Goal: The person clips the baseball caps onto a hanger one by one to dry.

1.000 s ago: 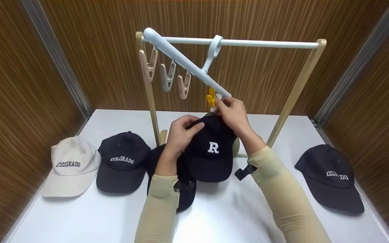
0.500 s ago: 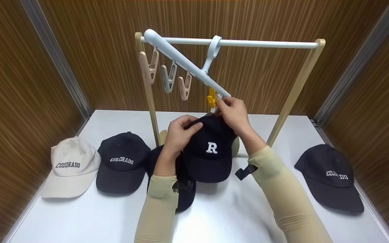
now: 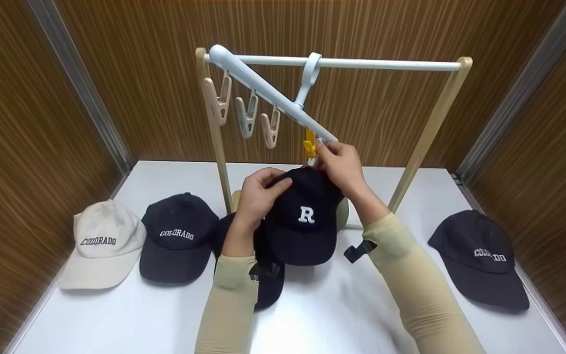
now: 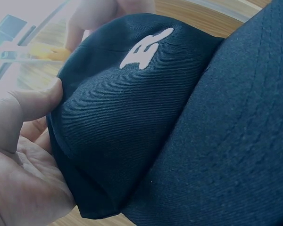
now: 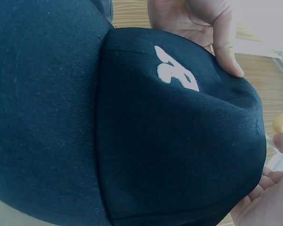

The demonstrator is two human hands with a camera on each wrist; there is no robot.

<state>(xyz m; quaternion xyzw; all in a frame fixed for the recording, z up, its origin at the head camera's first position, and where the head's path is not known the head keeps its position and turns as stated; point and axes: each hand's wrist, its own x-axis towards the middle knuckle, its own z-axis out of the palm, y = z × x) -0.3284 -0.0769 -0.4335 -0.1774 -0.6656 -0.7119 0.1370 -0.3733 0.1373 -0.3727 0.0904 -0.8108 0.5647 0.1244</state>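
Dark R cap point(image 3: 302, 238) was gripped by the left hand point(image 3: 258, 194) beneath one hanger point(image 3: 263, 83) as the right hand point(image 3: 343, 164) pinched one white clip point(image 3: 311, 161); four other clips point(image 3: 248, 118) hung above, four more caps point(image 3: 177, 246) lay nearby.

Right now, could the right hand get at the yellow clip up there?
Probably yes: the right hand is close beside the yellow clip, with nothing visible between them. But it seems to be pinching the white clip, so it might have to let go first.
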